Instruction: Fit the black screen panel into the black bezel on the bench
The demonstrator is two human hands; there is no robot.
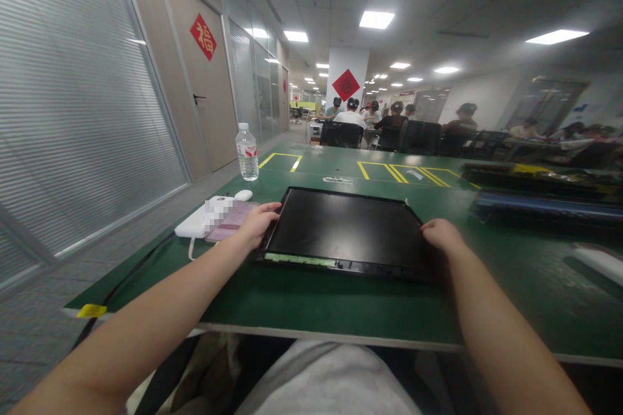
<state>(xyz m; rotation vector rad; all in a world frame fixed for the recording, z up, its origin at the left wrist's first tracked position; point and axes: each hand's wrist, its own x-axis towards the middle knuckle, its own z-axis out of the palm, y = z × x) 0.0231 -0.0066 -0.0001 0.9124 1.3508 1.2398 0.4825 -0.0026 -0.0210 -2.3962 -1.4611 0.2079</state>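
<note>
The black panel (pixel 348 230) lies flat mid-frame on the green table (pixel 311 311), with my left hand (pixel 256 224) curled over its left edge and my right hand (pixel 440 237) closed on its right edge. It looks thin, stiff and likely fragile, with a slick face, so I judge the side edges the place to grip, not the dark face. Just left sits a phone (pixel 232 220), and a water bottle (pixel 247 152) stands further up.
</note>
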